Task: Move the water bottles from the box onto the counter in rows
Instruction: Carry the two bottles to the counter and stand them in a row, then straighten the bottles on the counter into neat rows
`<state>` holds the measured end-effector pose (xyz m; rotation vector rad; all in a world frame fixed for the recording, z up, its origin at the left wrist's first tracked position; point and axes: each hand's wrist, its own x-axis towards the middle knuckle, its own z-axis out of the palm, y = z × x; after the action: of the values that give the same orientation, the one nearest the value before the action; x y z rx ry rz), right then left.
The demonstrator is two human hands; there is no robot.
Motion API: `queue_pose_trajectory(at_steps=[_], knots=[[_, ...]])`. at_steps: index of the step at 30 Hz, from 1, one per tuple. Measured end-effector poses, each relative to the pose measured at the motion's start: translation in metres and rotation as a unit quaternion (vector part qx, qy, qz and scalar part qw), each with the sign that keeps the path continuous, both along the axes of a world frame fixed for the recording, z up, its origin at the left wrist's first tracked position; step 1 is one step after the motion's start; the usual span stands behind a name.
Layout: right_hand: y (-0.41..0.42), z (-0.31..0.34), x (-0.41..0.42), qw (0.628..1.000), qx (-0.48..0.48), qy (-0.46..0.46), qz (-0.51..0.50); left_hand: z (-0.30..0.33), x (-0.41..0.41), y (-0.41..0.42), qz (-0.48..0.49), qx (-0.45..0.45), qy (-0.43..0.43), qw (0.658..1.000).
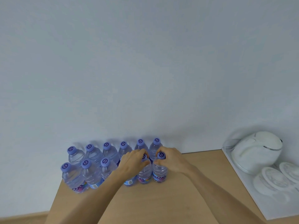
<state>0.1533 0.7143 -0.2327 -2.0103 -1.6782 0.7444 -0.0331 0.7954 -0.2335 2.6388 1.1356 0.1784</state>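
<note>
Plain pale wall (pixel 145 62) behind, tan wooden surface (pixel 186 191) in front of you, and off to the right a white tray (pixel 239 180) with a white kettle (pixel 257 147) and a few upside-down cups (pixel 271 177).

The bottles are stacking up nicely. The back row (pixel 106 151) runs along the wall, six purple caps across. The front row (pixel 86 172) has three bottles standing free on the left, then one mostly hidden behind your left forearm, then the two you're handling.

Your left hand (pixel 134 162) is curled around the neck of the fifth bottle (pixel 144 174), fingers over its cap. Your right hand (pixel 169 159) is pinching the sixth bottle (pixel 159 172) just under its cap. Both bottles look like they're sitting on the surface, tucked right beside each other at the right end of the front row, though I can't tell for sure that their bases are fully down.

So by my count that's twelve out, two even rows of six once you let go. The box isn't in view at all, so I can't say whether any are left in it. If there are more, a third row would go in front, and there's plenty of wood showing there.
</note>
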Motion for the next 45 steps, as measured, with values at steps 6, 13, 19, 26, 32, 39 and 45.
queue_pose_trajectory(at_steps=[6,13,19,26,32,39,45], knots=[[0.003,-0.010,0.002,0.999,-0.001,0.043,-0.012,-0.003,0.000,-0.003,0.008,-0.018,0.005,1.000],[0.017,-0.002,0.015,0.992,0.060,-0.069,-0.085,0.010,-0.025,0.004,0.046,-0.129,-0.091,0.986],[0.040,0.011,-0.007,0.992,0.095,-0.020,-0.079,0.033,-0.077,0.026,0.083,-0.093,-0.166,0.978],[0.078,0.025,-0.066,0.994,0.110,-0.020,-0.012,0.042,-0.147,0.060,0.158,-0.084,-0.222,0.958],[0.113,0.035,-0.130,0.994,0.106,-0.031,0.006,0.040,-0.207,0.093,0.148,-0.071,-0.240,0.957],[0.154,0.031,-0.205,0.994,0.086,-0.037,0.048,0.014,-0.262,0.137,0.129,-0.086,-0.201,0.967],[0.172,0.015,-0.237,0.990,0.035,-0.109,0.081,-0.007,-0.267,0.152,0.070,-0.125,-0.137,0.980]])
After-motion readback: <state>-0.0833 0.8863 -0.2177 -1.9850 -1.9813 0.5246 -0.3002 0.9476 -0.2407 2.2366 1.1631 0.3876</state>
